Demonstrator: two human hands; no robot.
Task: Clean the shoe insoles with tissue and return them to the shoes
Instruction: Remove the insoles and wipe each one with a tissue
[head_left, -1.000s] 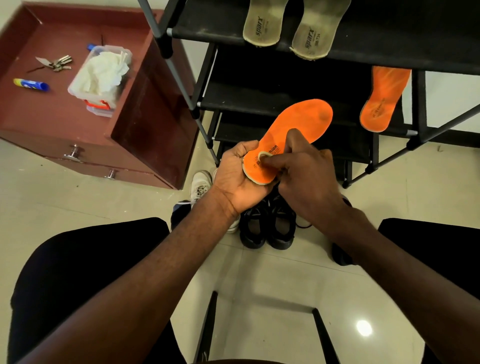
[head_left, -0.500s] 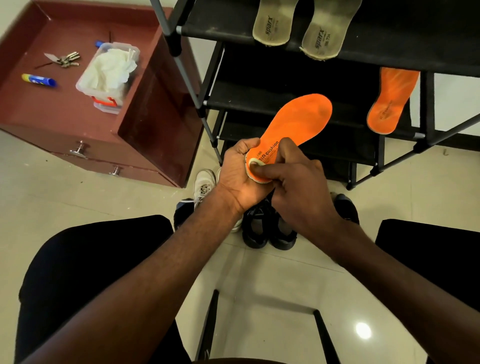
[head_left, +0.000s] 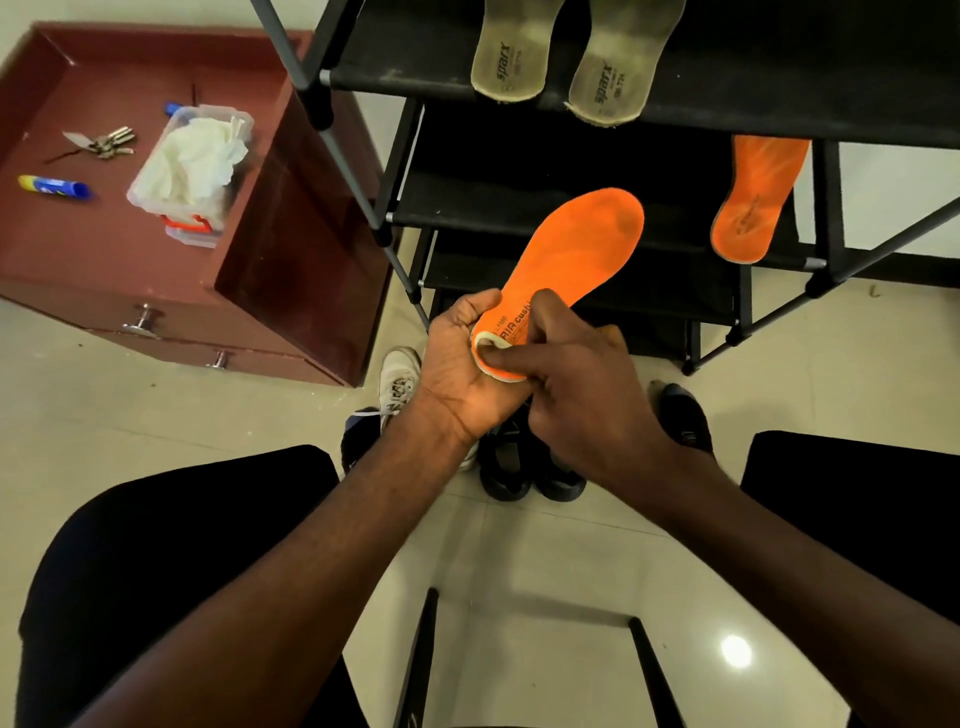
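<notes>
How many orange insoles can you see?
2. One flat orange foam insole is held at its heel by both the left hand and right hand. The other orange insole lies on the black shoe rack. More could be hidden.

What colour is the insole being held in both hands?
Bright orange, with dark printed lettering near the heel; the insole shows in the head view.

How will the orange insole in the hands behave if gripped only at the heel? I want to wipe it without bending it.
Held at the heel by the left hand, the orange insole juts out nearly straight, so it is probably fairly stiff and light. It looks thin, so the right hand pressing hard may flex it.
</notes>
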